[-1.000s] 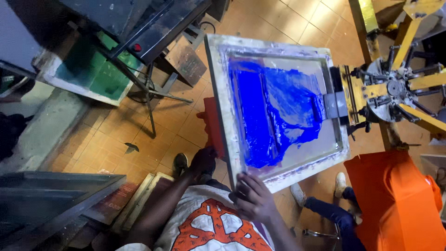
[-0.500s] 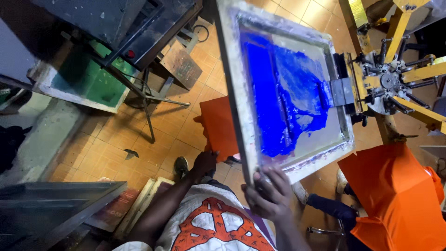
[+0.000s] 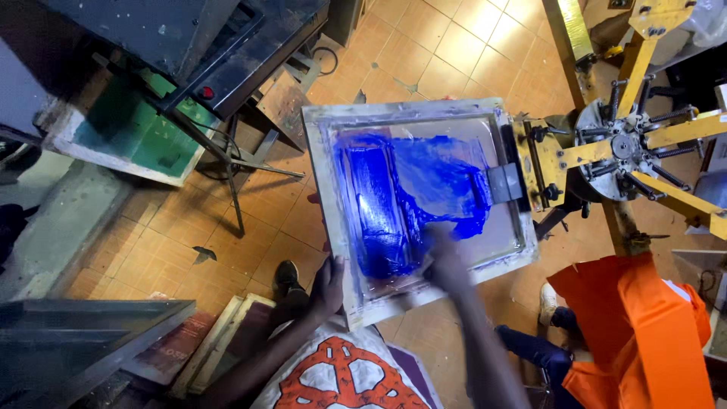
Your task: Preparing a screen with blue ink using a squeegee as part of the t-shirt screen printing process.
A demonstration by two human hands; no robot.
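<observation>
On the press arm, in front of me: the screen (image 3: 420, 208), a pale wooden frame lying nearly flat, its far edge clamped to the yellow carousel (image 3: 621, 144).

Ink (image 3: 409, 197): thick blue, spread over the left and middle of the mesh, with a heavy ridge down the left side.

Left hand (image 3: 327, 286): at the near left corner of the frame, fingers wrapped on the edge. Closed on the wood, as far as I can see.

Right hand (image 3: 447, 261): reaching onto the mesh at the near edge of the ink, blurred. I cannot tell whether it grips anything or just presses flat; no squeegee shows clearly.

Risks, as I judge them:
- Bare right hand in wet ink; it could smear ink on the frame and whatever I touch afterwards.
- Pressing on the mesh away from the frame may stretch or tear it.
- The ridge of ink sits near the left rail; a tilt of the frame could run it over the edge to the tiled floor (image 3: 250, 227) or my shirt (image 3: 341, 379).
- A loose left grip would let the frame swing on its hinge.

Around: orange cloth (image 3: 644, 326) just right of me, near enough to catch drips. Green screen (image 3: 129, 136) well apart at left, under a dark machine (image 3: 189, 45). More frames (image 3: 76, 341) stacked by my left side.
</observation>
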